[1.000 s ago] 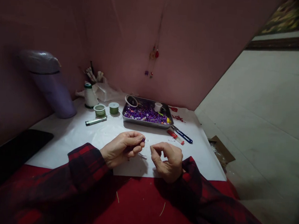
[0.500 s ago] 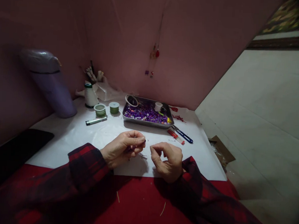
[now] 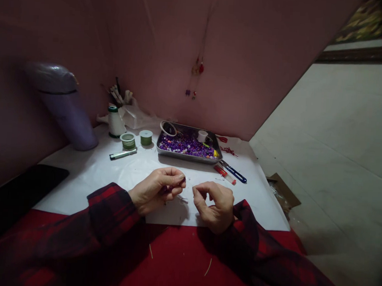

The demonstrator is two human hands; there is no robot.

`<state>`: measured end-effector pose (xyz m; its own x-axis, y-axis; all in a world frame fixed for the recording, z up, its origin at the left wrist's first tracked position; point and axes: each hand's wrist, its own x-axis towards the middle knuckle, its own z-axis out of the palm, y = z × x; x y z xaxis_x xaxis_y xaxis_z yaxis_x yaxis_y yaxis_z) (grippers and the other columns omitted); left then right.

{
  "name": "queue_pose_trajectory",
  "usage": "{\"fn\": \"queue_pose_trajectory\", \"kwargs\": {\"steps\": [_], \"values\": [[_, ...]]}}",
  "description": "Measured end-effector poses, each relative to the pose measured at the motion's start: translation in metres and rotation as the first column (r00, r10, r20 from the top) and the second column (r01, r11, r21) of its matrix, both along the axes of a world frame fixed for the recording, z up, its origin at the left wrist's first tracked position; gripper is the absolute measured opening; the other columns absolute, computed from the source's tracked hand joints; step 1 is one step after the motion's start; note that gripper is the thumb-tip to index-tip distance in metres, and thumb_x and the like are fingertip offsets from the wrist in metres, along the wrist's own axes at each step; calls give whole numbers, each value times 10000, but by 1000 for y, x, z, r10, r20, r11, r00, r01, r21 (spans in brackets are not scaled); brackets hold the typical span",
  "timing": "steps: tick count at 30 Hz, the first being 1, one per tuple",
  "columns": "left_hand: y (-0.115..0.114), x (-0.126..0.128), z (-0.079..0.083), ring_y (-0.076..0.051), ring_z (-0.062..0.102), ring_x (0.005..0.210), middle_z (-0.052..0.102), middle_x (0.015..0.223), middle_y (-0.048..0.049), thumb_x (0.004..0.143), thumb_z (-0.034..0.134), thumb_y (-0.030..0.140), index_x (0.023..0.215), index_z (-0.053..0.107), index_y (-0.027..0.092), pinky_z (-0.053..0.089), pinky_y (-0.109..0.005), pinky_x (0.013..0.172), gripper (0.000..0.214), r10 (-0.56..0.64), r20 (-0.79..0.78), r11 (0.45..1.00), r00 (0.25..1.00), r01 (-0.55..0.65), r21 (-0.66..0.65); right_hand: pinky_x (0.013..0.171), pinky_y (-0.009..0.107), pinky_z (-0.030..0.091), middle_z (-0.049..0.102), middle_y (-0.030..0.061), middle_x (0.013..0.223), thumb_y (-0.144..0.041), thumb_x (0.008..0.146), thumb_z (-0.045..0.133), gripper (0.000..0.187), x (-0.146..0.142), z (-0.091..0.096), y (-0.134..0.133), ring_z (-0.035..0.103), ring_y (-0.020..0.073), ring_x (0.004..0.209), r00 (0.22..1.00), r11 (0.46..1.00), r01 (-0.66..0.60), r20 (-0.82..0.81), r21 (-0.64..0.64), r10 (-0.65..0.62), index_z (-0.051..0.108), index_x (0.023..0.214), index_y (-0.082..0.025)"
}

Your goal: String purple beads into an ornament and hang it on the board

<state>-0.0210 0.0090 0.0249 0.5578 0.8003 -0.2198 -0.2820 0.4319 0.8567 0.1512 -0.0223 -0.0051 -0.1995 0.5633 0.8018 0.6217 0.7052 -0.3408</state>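
Note:
My left hand (image 3: 158,190) is closed in a pinch over the white sheet (image 3: 90,172), with a small purple bead (image 3: 183,179) at its fingertips. Just to its right, my right hand (image 3: 215,202) is also pinched, thumb against forefinger, holding something too fine to make out, perhaps a thread. The two sets of fingertips are a few centimetres apart. Both wrists wear dark red plaid sleeves. Beyond the hands stands a metal tray (image 3: 165,150) holding many purple beads (image 3: 187,146).
Two green thread spools (image 3: 136,139), a white bottle (image 3: 115,122), a lighter (image 3: 122,155) and a purple flask (image 3: 65,106) stand at the back left. A red tool and a blue tool (image 3: 231,173) lie right of the tray. Red cloth (image 3: 178,262) covers the near edge.
Almost nothing moved. My left fingertips closed slightly tighter round the bead, and my right hand stayed where it was.

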Motion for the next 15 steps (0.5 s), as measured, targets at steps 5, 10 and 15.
{"fn": "queue_pose_trajectory", "kwargs": {"steps": [5, 10, 15], "values": [[0, 0, -1, -29, 332, 437, 483, 569, 14, 731, 639, 209, 677, 552, 103, 175, -182, 396, 147, 23, -5, 1000, 1000, -23, 7, 493, 236, 355, 539, -36, 514, -98, 744, 575, 96, -1, 0, 0, 465, 84, 449, 1000, 1000, 4, 0, 1, -4, 553, 684, -170], [0, 0, -3, -30, 360, 447, 507, 603, 8, 715, 662, 216, 699, 556, 106, 198, -179, 406, 153, 17, 9, 1000, 1000, -18, 25, 513, 236, 369, 550, -35, 537, -104, 752, 572, 87, 0, -1, -1, 477, 85, 471, 1000, 1000, -20, 11, -19, 20, 556, 702, -174], [0, 0, -3, -28, 356, 449, 507, 617, 5, 713, 666, 211, 708, 560, 103, 192, -179, 404, 151, 14, 11, 1000, 1000, -14, 14, 529, 237, 381, 553, -36, 547, -101, 755, 555, 90, 1, -1, -1, 486, 89, 486, 998, 998, -57, 27, -33, 58, 554, 717, -183]]}}
